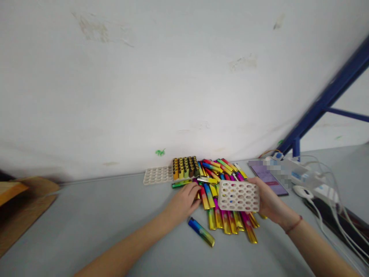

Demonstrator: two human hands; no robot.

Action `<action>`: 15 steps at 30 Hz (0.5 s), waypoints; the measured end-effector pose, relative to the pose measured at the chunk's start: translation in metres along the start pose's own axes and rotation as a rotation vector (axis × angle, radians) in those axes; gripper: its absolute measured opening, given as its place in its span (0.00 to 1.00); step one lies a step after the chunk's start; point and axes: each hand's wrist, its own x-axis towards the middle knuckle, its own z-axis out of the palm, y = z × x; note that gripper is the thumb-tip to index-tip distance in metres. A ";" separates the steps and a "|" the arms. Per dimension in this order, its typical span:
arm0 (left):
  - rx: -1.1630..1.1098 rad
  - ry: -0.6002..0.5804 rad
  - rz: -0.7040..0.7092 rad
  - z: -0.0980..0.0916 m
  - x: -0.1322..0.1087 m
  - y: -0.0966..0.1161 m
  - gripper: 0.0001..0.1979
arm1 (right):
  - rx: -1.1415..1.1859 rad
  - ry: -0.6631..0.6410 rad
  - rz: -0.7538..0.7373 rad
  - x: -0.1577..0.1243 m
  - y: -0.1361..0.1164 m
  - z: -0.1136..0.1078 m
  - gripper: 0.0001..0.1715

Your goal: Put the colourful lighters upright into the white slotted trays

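A heap of shiny multicoloured lighters (pixel 221 192) lies on the grey table (pixel 100 219) near the white wall. My left hand (pixel 184 202) rests on the heap's left edge, fingers curled over a lighter there. My right hand (pixel 266 200) holds a white perforated tray (pixel 238 196) tilted up above the heap. One blue-to-gold lighter (pixel 201 231) lies apart at the front. A second white tray (pixel 170 173) lies flat at the back, its right half filled with upright lighters (pixel 186 167).
A phone (pixel 268 177) lies right of the heap. White power strips and cables (pixel 314 184) crowd the right side under a blue metal frame (pixel 323 107). A brown cardboard piece (pixel 20 200) sits at the far left.
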 end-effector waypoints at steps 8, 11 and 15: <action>-0.032 0.011 0.023 -0.005 -0.009 -0.001 0.19 | 0.034 0.007 -0.115 0.003 0.007 0.000 0.17; -0.093 0.010 0.007 -0.014 -0.012 -0.001 0.17 | -0.051 -0.027 -0.352 0.000 0.010 0.004 0.16; -0.371 0.018 -0.158 -0.034 -0.020 0.002 0.16 | -0.365 -0.120 -0.712 -0.013 0.015 0.021 0.13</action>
